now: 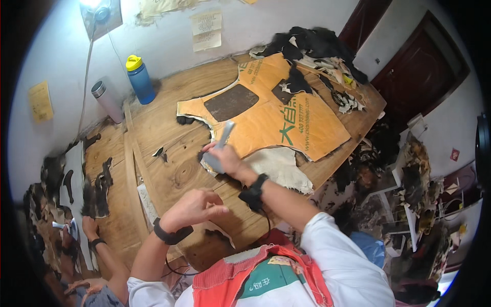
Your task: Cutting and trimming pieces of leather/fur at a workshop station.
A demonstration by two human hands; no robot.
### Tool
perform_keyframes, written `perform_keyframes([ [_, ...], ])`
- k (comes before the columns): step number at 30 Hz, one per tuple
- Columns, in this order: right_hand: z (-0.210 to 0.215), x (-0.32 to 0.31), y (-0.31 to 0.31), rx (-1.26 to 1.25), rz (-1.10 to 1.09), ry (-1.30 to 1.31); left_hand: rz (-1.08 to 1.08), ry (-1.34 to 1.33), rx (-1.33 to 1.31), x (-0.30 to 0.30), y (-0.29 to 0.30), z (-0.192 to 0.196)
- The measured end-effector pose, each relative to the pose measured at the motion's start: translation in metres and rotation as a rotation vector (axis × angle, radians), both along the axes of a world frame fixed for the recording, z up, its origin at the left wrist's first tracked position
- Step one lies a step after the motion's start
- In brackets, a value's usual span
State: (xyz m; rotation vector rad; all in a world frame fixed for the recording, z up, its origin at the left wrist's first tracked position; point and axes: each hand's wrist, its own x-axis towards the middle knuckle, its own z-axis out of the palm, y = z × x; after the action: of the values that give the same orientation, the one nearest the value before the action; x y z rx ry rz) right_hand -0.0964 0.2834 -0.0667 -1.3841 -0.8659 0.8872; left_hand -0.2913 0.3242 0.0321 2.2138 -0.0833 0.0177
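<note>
My right hand grips a grey metal tool, narrow at the top and broad at the lower end; blur hides its exact kind. The tool's broad end is at the edge of a vest-shaped orange pattern piece with green print and a cut-out opening. Dark fur and pale hide show along the pattern's edges. A cream hide piece sticks out below it. My left hand hovers above the near side of the table, loosely curled with the thumb apart, nothing visible in it.
A wooden table carries a blue bottle, a steel flask and fur scraps. Black fur lies heaped at the far right. At left, another person's hand rests by fur pieces. More scraps hang at right.
</note>
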Motion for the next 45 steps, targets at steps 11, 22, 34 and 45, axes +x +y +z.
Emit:
perform_keyframes([
  [11,0.152,0.259,-0.061,0.139,0.022,0.269,0.44,0.085,0.146,0.046,-0.09,0.006],
  [22,0.06,0.241,-0.054,-0.263,0.852,-0.087,0.927,0.341,-0.025,0.159,-0.182,0.04],
  [34,0.016,0.23,-0.041,0.053,1.11,-0.445,1.089,0.221,0.524,0.264,-0.187,-0.066],
  [45,0.005,0.225,-0.051,0.349,1.078,-0.696,1.21,-0.026,0.248,0.253,-0.179,-0.078],
])
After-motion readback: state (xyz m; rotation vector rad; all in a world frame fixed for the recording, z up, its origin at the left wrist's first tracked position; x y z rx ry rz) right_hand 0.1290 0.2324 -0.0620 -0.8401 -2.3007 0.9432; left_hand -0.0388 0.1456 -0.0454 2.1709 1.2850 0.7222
